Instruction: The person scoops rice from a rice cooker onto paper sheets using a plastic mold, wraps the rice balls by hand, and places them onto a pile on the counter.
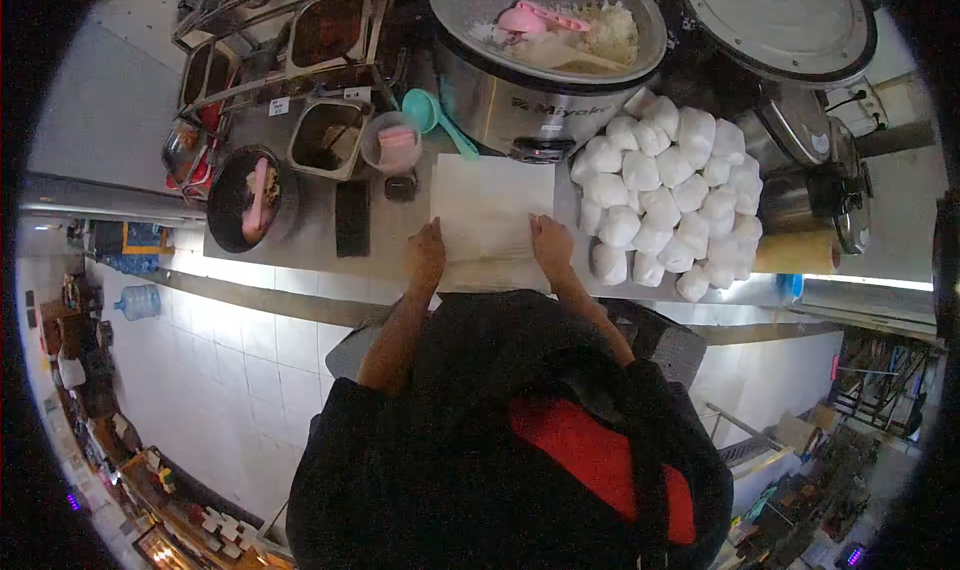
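Observation:
White wrapping paper lies flat on the metal counter in front of me; whether it is one sheet or a stack, I cannot tell. At its left edge, my left hand pinches the paper with curled fingers. My right hand grips the opposite edge in the same way. Just behind the paper stands a large rice cooker full of white rice, with a pink scoop resting in it. A pile of white wrapped bundles sits right of my right hand.
To the left are a black bowl with a pink spoon, a dark phone-like slab, a clear tub and a turquoise ladle. Metal food pans stand behind them. A round lid is at the back right.

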Available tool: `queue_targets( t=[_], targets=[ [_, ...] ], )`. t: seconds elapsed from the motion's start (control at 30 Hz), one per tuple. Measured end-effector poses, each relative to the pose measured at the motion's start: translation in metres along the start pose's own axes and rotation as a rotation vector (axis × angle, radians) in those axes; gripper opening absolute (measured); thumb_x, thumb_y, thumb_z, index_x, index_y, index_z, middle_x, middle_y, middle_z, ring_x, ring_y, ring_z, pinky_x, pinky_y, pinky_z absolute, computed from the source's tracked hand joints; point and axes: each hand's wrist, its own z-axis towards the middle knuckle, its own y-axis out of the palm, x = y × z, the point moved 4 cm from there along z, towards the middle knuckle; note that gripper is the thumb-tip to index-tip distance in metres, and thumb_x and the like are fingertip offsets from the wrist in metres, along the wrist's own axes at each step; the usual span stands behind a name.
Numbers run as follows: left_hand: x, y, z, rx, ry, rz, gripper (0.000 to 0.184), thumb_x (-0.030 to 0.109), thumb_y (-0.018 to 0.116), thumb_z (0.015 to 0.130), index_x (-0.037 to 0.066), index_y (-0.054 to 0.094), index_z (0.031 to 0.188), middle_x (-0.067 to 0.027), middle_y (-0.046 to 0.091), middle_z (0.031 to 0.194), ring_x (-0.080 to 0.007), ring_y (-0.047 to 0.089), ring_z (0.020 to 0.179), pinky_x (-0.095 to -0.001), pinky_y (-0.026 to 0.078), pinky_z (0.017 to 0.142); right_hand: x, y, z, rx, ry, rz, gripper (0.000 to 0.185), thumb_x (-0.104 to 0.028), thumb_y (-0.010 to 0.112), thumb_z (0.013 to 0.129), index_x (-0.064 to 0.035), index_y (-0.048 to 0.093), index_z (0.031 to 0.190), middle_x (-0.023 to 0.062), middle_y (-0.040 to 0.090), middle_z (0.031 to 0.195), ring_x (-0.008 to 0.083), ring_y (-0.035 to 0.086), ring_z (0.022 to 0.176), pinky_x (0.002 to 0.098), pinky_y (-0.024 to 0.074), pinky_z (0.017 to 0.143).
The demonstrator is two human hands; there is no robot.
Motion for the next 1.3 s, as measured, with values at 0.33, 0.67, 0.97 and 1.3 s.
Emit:
queue_targets(
  t=[0.33, 0.67, 0.97, 1.3],
  targets=[
    [0.067, -0.039, -0.020, -0.141, 0.309, -0.123, 0.025, 0.018, 0.056, 0.087, -0.001, 0.056, 0.104, -0.0194, 0.055, 0.116, -0.0352, 0.052, 0.108, -0.0486, 0.041, 0.090, -0.108, -0.071, 0.005, -0.136, -0.454, -0.112, 0.061, -0.031, 0.062, 0.080, -0.0005, 0.040, 0.129, 0.0204, 0.035, 0.134, 0.0388, 0.029, 0.127, 0.0515, 0.0252, 0.103],
    [0.116, -0.057, -0.047, -0.440, 0.687, -0.178, 0.050, 0.031, 0.056, 0.087, -0.004, 0.048, 0.123, -0.0214, 0.037, 0.139, -0.0343, 0.033, 0.131, -0.0493, 0.029, 0.106, -0.049, 0.051, 0.105, -0.293, -0.381, -0.336, 0.040, -0.019, 0.063, 0.071, 0.0005, 0.056, 0.106, 0.0172, 0.055, 0.111, 0.0353, 0.056, 0.100, 0.0493, 0.0481, 0.079],
    [0.118, -0.041, -0.051, -0.697, 0.647, 0.017, 0.059, 0.040, 0.050, 0.089, -0.003, 0.043, 0.129, -0.0184, 0.026, 0.146, -0.0313, 0.021, 0.137, -0.0514, 0.022, 0.109, -0.045, 0.071, 0.103, 0.398, -0.751, -0.859, 0.051, -0.030, 0.069, 0.065, 0.0020, 0.054, 0.102, 0.0206, 0.057, 0.104, 0.0331, 0.057, 0.098, 0.0517, 0.0462, 0.072],
    [0.120, -0.042, -0.052, -0.687, 0.646, 0.027, 0.063, 0.041, 0.052, 0.087, -0.002, 0.041, 0.131, -0.0186, 0.024, 0.147, -0.0330, 0.019, 0.138, -0.0510, 0.020, 0.110, 0.007, 0.081, 0.124, -0.567, -0.558, -0.194, 0.074, -0.047, 0.079, 0.052, -0.0016, 0.057, 0.106, 0.0202, 0.058, 0.111, 0.0314, 0.057, 0.101, 0.0412, 0.0459, 0.085]
  ],
)
